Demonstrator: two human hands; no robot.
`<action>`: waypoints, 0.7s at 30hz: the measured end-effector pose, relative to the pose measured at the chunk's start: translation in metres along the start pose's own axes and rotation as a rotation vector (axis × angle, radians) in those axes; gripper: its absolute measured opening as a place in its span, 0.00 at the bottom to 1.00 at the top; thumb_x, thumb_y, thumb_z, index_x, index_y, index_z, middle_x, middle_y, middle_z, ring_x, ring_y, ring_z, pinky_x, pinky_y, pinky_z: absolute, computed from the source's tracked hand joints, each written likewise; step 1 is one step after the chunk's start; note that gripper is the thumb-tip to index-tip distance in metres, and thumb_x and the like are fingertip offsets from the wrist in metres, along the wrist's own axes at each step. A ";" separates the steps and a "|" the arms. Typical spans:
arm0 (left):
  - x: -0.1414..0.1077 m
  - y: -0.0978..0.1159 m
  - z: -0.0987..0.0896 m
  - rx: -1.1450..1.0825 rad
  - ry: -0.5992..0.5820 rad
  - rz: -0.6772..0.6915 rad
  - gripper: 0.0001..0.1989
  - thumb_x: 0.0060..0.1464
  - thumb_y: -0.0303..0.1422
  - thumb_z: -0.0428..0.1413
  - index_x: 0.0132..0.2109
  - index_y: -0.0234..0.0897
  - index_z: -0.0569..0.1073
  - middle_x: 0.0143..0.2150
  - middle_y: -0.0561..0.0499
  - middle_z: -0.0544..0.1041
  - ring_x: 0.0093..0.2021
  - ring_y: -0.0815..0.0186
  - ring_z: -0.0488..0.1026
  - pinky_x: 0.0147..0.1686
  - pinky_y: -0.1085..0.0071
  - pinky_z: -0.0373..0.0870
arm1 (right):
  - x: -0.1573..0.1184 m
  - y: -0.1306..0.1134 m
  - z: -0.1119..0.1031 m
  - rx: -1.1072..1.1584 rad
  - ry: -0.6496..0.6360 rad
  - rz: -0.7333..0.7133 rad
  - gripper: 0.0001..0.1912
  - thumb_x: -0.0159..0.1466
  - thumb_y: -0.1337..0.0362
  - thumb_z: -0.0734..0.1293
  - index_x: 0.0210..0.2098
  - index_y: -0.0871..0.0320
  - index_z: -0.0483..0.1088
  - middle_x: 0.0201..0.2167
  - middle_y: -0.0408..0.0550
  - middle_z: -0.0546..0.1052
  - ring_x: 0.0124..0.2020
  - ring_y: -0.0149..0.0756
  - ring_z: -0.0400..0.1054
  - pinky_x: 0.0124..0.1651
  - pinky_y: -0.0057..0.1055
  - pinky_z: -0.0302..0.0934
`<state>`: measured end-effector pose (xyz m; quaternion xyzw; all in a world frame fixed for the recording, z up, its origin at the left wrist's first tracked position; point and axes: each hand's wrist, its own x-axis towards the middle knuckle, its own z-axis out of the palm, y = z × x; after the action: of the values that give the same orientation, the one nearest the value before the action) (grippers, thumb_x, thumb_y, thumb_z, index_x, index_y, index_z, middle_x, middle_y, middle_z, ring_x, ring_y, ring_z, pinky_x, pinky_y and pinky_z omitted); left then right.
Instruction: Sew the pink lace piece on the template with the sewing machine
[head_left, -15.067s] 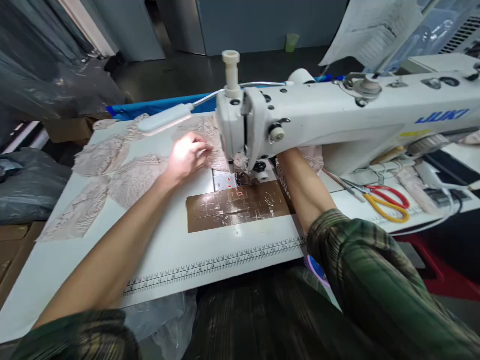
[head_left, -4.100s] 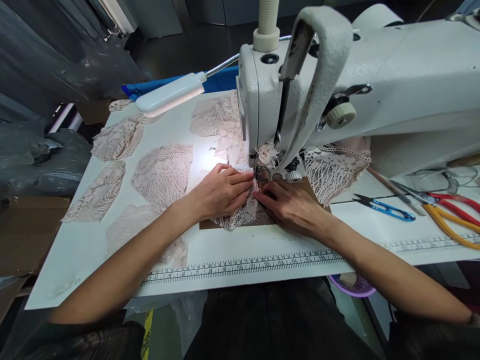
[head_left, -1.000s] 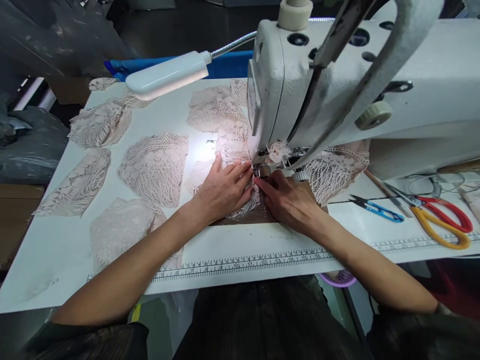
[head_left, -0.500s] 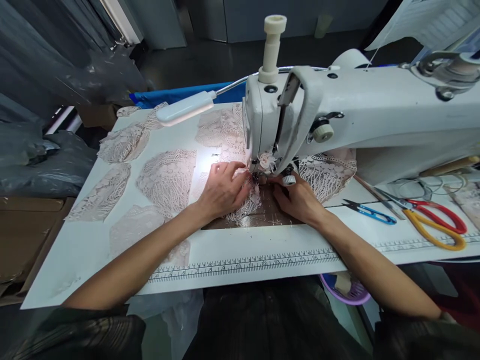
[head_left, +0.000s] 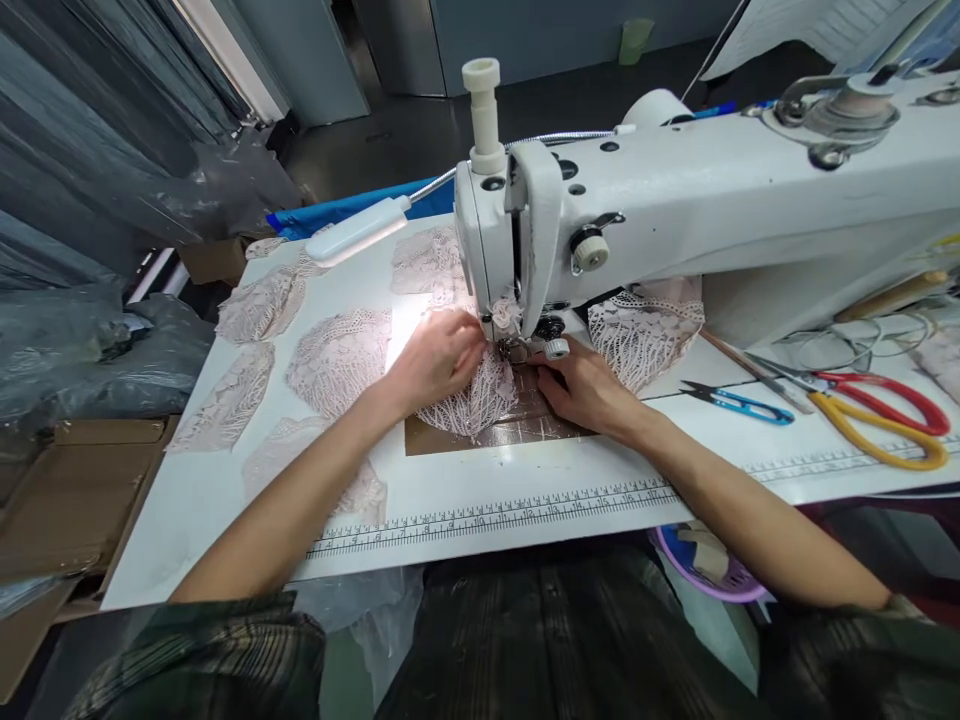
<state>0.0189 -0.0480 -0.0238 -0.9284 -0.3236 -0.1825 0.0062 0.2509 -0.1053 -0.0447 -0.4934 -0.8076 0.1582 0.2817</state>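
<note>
Under the needle of the white sewing machine (head_left: 491,240) lies a pale pink lace piece (head_left: 476,400), its lower part spread over the brown metal plate (head_left: 442,437). My left hand (head_left: 439,355) is closed at the lace's left edge, fingertips pinching it close beside the presser foot. On the other side, my right hand (head_left: 589,390) has its fingers bent together near the foot. The machine's small white knob partly covers those fingertips, and what they hold cannot be made out. A ruffled pink rosette (head_left: 506,316) hangs on the machine head above the needle.
More lace pieces (head_left: 341,360) lie on the left of the white table, and another lace piece (head_left: 645,335) sits behind my right hand. Blue thread snips (head_left: 739,402) and red-and-yellow scissors (head_left: 877,410) rest at right. A lamp (head_left: 360,230) reaches over the left side.
My left hand has drawn slightly back, and more of the lace's lower part now shows fanned out on the plate. My right hand stays by the presser foot. The view has shifted.
</note>
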 end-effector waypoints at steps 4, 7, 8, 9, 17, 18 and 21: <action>-0.014 0.025 0.001 -0.203 -0.043 0.132 0.10 0.62 0.31 0.50 0.44 0.33 0.75 0.42 0.45 0.78 0.42 0.64 0.74 0.43 0.63 0.75 | 0.000 0.001 0.001 0.022 0.025 -0.011 0.15 0.64 0.70 0.59 0.41 0.63 0.77 0.36 0.54 0.74 0.35 0.37 0.67 0.39 0.33 0.64; -0.020 0.025 0.002 -0.253 -0.070 0.136 0.11 0.60 0.32 0.52 0.46 0.31 0.75 0.44 0.43 0.77 0.45 0.63 0.74 0.44 0.64 0.75 | -0.001 0.002 0.002 0.015 0.033 -0.008 0.14 0.64 0.70 0.59 0.40 0.62 0.77 0.36 0.53 0.75 0.36 0.37 0.68 0.39 0.33 0.64; -0.021 0.024 0.003 -0.256 -0.067 0.130 0.11 0.60 0.32 0.52 0.46 0.31 0.75 0.43 0.43 0.78 0.44 0.63 0.75 0.44 0.64 0.75 | -0.001 0.002 0.002 0.010 0.028 -0.003 0.14 0.64 0.70 0.59 0.39 0.61 0.77 0.36 0.53 0.76 0.35 0.37 0.68 0.39 0.33 0.64; -0.022 0.023 0.004 -0.255 -0.062 0.129 0.10 0.60 0.32 0.52 0.45 0.32 0.75 0.43 0.44 0.78 0.44 0.64 0.75 0.43 0.64 0.75 | -0.001 0.002 0.002 0.007 0.019 0.002 0.14 0.64 0.70 0.59 0.39 0.61 0.77 0.36 0.52 0.76 0.35 0.37 0.68 0.39 0.33 0.64; -0.021 0.029 0.015 -0.161 0.096 0.046 0.11 0.64 0.29 0.49 0.38 0.35 0.76 0.39 0.48 0.81 0.39 0.67 0.77 0.37 0.66 0.72 | 0.000 0.006 0.004 0.011 0.029 0.016 0.14 0.63 0.69 0.60 0.40 0.60 0.77 0.36 0.52 0.77 0.35 0.37 0.69 0.39 0.33 0.64; -0.020 0.031 0.014 -0.166 0.117 0.030 0.10 0.64 0.30 0.49 0.38 0.35 0.76 0.40 0.48 0.81 0.40 0.67 0.77 0.38 0.66 0.72 | 0.000 0.006 0.004 0.007 0.035 0.020 0.14 0.63 0.69 0.60 0.39 0.60 0.77 0.36 0.52 0.77 0.35 0.37 0.69 0.40 0.34 0.64; -0.019 0.034 0.010 -0.165 0.132 0.034 0.09 0.64 0.30 0.51 0.39 0.37 0.76 0.41 0.49 0.81 0.41 0.67 0.77 0.42 0.64 0.71 | 0.000 0.006 0.003 0.004 0.046 0.014 0.13 0.63 0.69 0.60 0.37 0.60 0.77 0.37 0.52 0.76 0.36 0.37 0.69 0.41 0.34 0.64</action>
<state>0.0293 -0.0850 -0.0363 -0.9171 -0.2906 -0.2690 -0.0458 0.2530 -0.1023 -0.0503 -0.5020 -0.7972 0.1503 0.2999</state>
